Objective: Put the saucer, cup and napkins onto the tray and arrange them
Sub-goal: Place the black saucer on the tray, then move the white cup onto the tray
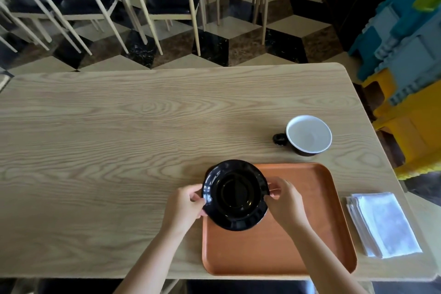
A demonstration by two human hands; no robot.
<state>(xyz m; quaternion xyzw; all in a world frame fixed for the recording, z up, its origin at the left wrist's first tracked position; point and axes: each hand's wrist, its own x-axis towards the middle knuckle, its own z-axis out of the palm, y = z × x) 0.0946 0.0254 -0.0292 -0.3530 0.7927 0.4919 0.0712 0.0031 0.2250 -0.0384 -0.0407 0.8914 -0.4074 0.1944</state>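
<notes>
Soft, even daylight, moderate brightness. Glare streaks on glossy saucer (235, 194) between fingers (196, 194). Faint shadows under forearms on bench (119, 138). Wide-angle bowing at frame edges; chairs (167, 0) far beyond fingers dimmer, slightly soft.

surface (119, 126): bare wood open to my left and ahead, free passage there. tray (298, 234): near and right parts bare; its far-left corner is covered by the saucer (235, 196) between my left grip (183, 207) and right grip (284, 200). cup (307, 136): stands beyond the tray's far-right corner, apart from it. napkins (384, 224): stacked just right of the tray, filling that edge of the surface.
</notes>
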